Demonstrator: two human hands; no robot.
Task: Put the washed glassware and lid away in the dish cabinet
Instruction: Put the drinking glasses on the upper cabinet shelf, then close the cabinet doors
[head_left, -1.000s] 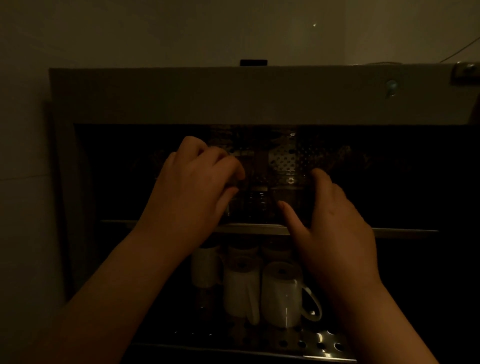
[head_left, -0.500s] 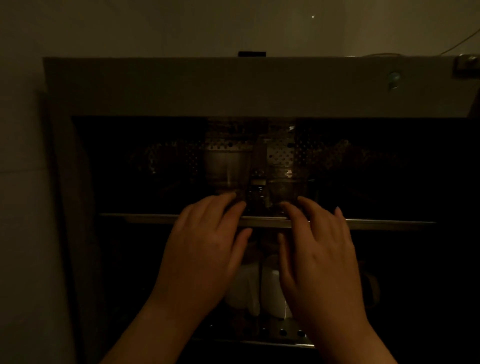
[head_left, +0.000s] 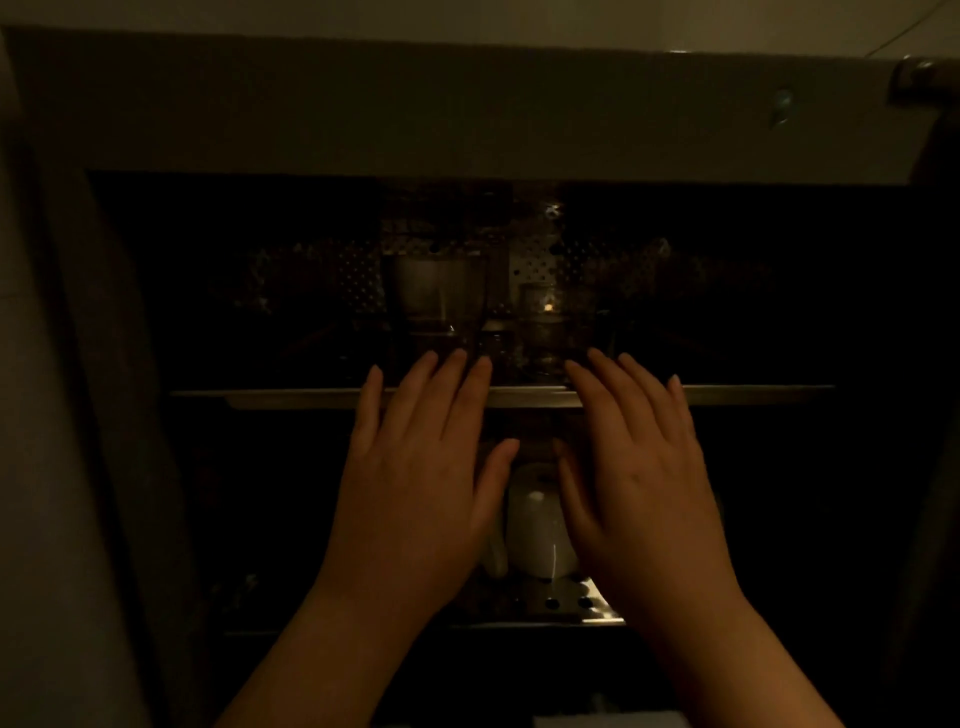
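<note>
Now both the left hand (head_left: 415, 483) and right hand (head_left: 641, 483) had let go and drawn back, fingers straight and empty, leaving the glasses (head_left: 439, 306) standing on the shelf (head_left: 727, 394) just beyond their fingertips, apparently put away.

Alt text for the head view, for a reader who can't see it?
Both hands, left hand and right hand, spread open before a dim dish cabinet; two glasses stand on its upper shelf, white mugs below.
</note>
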